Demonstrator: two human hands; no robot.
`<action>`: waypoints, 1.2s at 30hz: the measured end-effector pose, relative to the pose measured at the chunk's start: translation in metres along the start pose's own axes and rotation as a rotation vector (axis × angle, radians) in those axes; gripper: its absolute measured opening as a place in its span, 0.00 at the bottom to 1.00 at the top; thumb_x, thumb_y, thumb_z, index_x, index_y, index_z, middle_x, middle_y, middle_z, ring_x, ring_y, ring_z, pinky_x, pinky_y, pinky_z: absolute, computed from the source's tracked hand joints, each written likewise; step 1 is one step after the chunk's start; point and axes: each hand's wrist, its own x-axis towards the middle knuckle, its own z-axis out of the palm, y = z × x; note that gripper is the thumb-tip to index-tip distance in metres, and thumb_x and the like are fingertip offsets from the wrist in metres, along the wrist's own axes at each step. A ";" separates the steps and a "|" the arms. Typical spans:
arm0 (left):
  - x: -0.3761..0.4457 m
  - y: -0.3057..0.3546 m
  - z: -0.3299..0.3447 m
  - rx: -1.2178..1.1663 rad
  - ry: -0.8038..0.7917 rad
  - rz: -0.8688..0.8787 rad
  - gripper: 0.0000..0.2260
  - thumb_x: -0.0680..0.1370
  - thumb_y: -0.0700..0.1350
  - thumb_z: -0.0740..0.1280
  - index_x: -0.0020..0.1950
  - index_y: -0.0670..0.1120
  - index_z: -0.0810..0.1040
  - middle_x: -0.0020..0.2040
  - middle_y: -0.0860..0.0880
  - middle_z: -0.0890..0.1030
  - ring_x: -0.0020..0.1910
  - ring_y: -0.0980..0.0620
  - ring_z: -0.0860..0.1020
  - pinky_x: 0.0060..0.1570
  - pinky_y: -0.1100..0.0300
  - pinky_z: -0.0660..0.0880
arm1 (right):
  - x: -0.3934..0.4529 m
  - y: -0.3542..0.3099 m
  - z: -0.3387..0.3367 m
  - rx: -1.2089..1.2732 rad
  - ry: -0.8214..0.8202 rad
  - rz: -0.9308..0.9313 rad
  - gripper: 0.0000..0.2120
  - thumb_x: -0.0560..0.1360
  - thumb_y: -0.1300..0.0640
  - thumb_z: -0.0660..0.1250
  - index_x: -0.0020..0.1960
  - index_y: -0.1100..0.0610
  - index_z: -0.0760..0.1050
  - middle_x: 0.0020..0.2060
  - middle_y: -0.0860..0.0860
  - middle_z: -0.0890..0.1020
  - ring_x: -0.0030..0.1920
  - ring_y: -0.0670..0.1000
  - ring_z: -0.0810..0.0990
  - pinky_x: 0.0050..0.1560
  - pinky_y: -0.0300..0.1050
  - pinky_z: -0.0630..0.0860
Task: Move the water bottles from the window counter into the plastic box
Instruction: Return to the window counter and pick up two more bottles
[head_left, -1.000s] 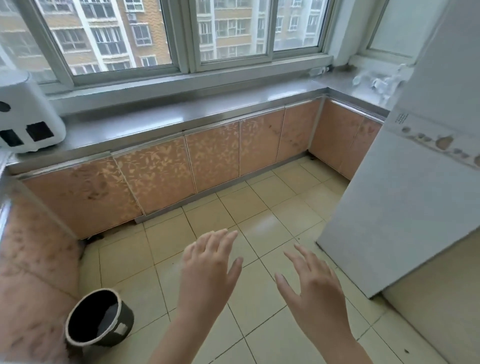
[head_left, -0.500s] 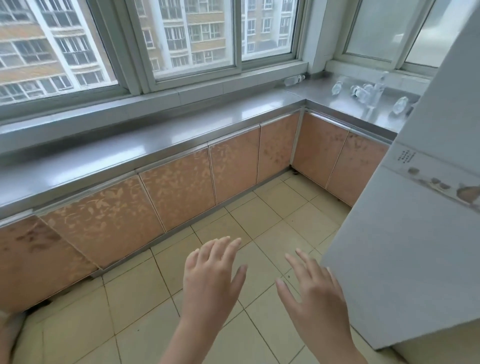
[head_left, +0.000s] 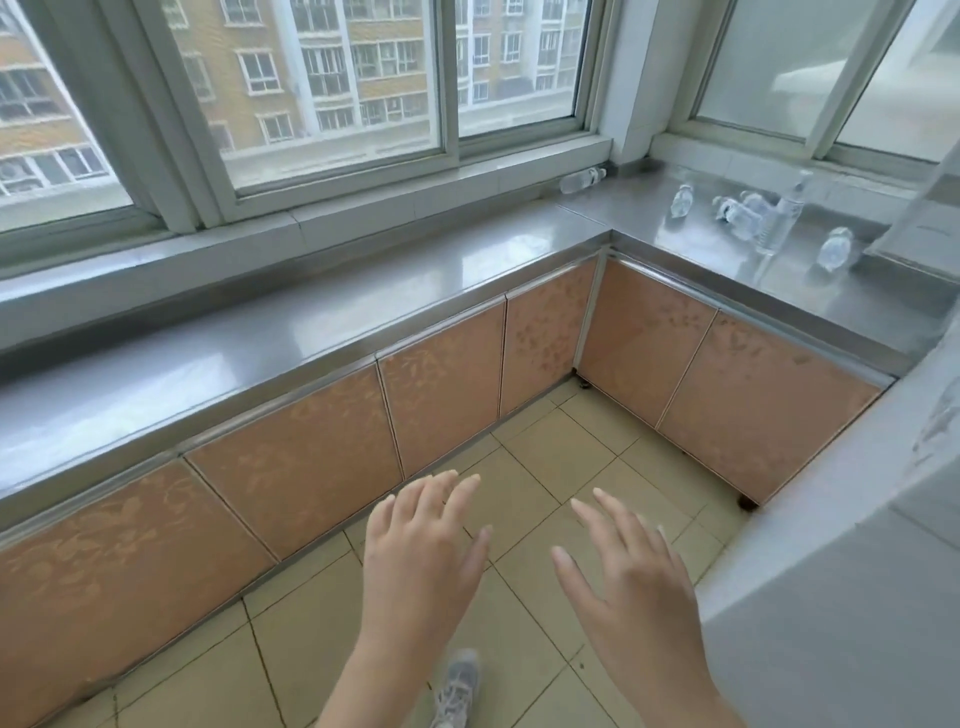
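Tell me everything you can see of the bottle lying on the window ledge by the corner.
The bottle on the ledge is small, clear plastic with a pale cap, lying on its side along the tiled window ledge, cap toward the corner pillar. It lies apart from the other bottles. Nothing touches it but the ledge. Its fill level cannot be told.

Peach cabinet doors (head_left: 322, 467); tiled floor (head_left: 561, 457); grey sneaker (head_left: 457, 686); windows (head_left: 332, 88)
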 end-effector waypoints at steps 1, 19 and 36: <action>0.023 -0.005 0.010 -0.009 -0.008 0.020 0.21 0.73 0.57 0.59 0.60 0.52 0.81 0.57 0.53 0.83 0.56 0.49 0.80 0.56 0.52 0.69 | 0.020 0.000 0.007 -0.011 0.007 0.021 0.25 0.72 0.40 0.57 0.62 0.50 0.78 0.62 0.49 0.79 0.59 0.53 0.78 0.61 0.59 0.73; 0.390 0.042 0.137 -0.112 -0.050 0.310 0.19 0.69 0.54 0.75 0.59 0.52 0.82 0.57 0.52 0.83 0.56 0.49 0.81 0.54 0.50 0.75 | 0.338 0.097 0.046 -0.118 0.159 0.285 0.25 0.73 0.39 0.55 0.61 0.51 0.78 0.63 0.48 0.78 0.65 0.54 0.74 0.67 0.57 0.66; 0.646 0.174 0.259 -0.168 -0.088 0.291 0.20 0.70 0.55 0.75 0.61 0.54 0.81 0.59 0.54 0.82 0.59 0.50 0.80 0.57 0.49 0.75 | 0.596 0.278 0.044 -0.131 0.072 0.308 0.25 0.74 0.39 0.55 0.63 0.49 0.76 0.65 0.46 0.76 0.67 0.52 0.72 0.67 0.57 0.68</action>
